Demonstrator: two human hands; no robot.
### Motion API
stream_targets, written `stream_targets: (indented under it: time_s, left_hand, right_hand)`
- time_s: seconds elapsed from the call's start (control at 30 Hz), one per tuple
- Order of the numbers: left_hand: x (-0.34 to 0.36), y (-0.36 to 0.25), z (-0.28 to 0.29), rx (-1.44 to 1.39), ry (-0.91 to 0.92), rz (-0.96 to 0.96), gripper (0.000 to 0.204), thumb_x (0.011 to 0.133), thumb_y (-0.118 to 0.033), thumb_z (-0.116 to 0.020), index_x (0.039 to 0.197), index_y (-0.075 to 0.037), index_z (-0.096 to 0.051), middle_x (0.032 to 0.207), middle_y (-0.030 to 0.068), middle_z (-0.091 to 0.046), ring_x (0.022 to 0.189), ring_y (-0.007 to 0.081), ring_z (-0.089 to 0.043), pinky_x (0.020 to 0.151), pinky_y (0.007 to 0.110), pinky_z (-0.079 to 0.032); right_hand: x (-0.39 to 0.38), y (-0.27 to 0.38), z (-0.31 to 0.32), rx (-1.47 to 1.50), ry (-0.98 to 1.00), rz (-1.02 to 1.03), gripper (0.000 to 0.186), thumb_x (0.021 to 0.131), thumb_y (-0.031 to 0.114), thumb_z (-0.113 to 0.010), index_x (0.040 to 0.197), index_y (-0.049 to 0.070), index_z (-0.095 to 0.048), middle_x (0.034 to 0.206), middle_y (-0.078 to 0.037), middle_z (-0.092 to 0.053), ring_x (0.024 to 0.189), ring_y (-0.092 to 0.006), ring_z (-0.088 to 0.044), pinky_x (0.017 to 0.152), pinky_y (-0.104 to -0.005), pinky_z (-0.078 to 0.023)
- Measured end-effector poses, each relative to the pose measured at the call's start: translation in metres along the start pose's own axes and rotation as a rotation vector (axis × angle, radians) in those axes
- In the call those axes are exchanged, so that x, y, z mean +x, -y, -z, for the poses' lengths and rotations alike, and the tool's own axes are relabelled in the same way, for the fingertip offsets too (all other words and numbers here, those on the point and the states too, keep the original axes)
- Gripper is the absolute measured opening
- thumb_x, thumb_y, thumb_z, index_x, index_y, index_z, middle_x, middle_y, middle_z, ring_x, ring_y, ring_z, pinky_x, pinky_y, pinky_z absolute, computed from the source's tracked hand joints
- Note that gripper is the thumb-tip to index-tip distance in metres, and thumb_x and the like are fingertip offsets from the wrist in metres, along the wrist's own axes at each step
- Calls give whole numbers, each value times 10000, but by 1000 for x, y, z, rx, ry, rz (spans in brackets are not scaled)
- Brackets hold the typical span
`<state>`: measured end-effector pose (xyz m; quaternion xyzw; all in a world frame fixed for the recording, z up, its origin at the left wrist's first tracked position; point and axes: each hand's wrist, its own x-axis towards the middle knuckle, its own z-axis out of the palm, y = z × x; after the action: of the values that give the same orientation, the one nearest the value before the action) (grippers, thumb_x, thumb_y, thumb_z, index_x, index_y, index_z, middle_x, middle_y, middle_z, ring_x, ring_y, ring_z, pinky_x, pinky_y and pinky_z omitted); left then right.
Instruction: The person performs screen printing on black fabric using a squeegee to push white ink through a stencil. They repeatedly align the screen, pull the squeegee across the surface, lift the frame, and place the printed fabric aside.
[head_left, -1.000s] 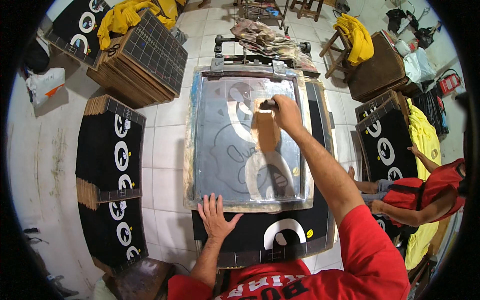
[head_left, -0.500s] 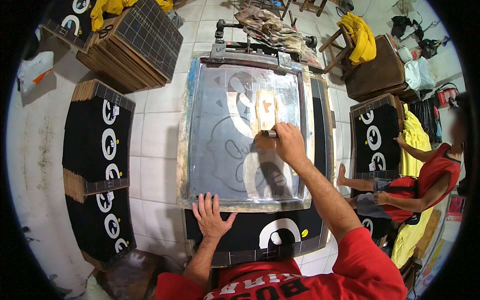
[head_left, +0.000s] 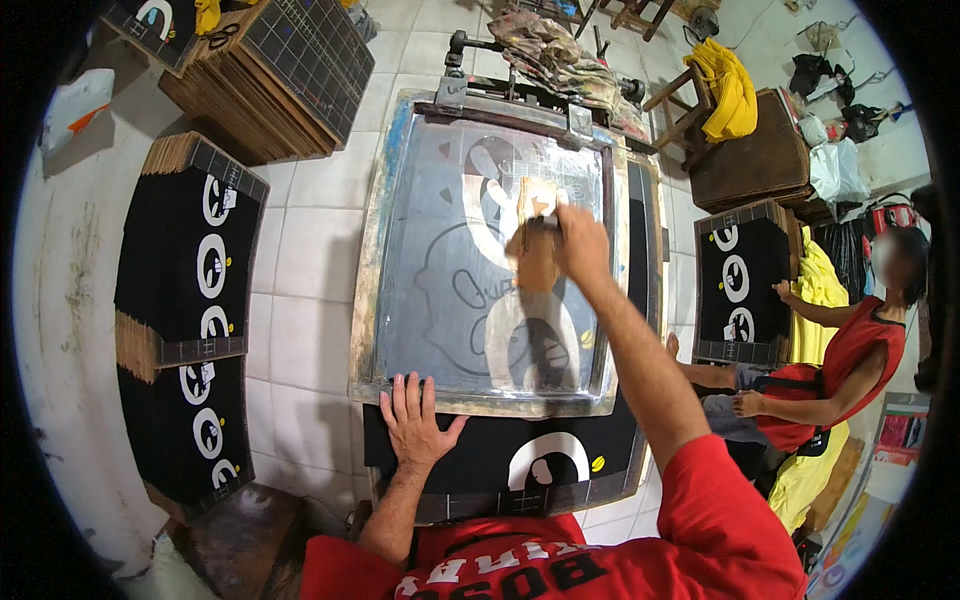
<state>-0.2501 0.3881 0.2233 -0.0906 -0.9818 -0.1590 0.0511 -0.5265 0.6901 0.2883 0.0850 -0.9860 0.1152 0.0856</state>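
Note:
My right hand [head_left: 580, 242] is closed around the handle of a small squeegee [head_left: 541, 222], partly blurred and hidden by the fingers. The squeegee rests over the grey mesh of a screen-printing frame [head_left: 470, 402], right of its middle. Orange ink [head_left: 540, 192] lies on the mesh just beyond the squeegee. At the near left of the frame, my left hand [head_left: 418, 425] lies with its fingers spread over the rim. Below the frame, a black fabric piece [head_left: 480, 455] with a white rounded print and a small yellow mark shows on a board.
Stacked boards with printed black pieces [head_left: 165, 240] stand at left; more boards [head_left: 300, 60] rise at far left. At right, a person [head_left: 850, 370] touches another printed stack [head_left: 715, 300] beside yellow cloth [head_left: 815, 290]. A stained rag [head_left: 555, 60] hangs behind the frame.
My right hand has moved the squeegee farther away along the mesh, up to the orange ink patch. My left hand stays on the frame's near rim. The whole view has shifted slightly.

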Motion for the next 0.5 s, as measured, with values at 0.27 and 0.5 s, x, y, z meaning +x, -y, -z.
stream_targets:
  time_s: [0.27,0.5]
  left_hand:
    - [5,-2,9,-15,-79,-14,898,770,-511,-825,1475,-78,-476,1517,155,-458,1485,371,-345,1222,619,-227]
    - [36,6,45,-253,-106,-89,562,596,-399,-931,967,-47,-697,995,71,-640,999,308,-574,1024,537,-394]
  right_hand:
    - [-84,27,7,-21,-51,69,245,782,-17,-630,995,99,-599,972,-76,-606,990,-292,-600,841,-431,-438]
    - [-49,14,25,35,68,51,221,783,8,-665,988,84,-627,937,-103,-666,951,-328,-636,823,-455,-480]
